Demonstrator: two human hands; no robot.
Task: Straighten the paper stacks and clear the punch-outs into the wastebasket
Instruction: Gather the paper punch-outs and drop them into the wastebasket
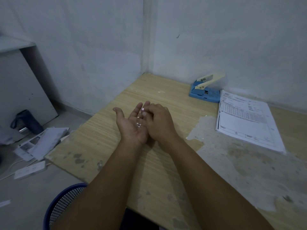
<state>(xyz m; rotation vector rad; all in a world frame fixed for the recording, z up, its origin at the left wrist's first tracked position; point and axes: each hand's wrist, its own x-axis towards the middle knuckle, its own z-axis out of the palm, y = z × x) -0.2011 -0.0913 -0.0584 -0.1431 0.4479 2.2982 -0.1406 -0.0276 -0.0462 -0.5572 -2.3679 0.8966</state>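
Left hand (131, 125) lies open, palm up, cupping small white paper punch-outs (138, 124) above the worn wooden desk (108, 138). Right hand (159, 123) fingertips pinch one punch-out.

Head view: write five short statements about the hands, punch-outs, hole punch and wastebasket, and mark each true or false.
1. The left hand is held palm up with punch-outs lying in it. True.
2. The right hand rests flat on the paper stack. False: it is at the left palm, fingers curled, apart from the stack.
3. The hole punch sits near the wall corner, beside the stack. True.
4. The wastebasket stands on the table. False: it is on the floor, by the table's near edge.
5. The hole punch is red. False: it is blue with a cream handle.
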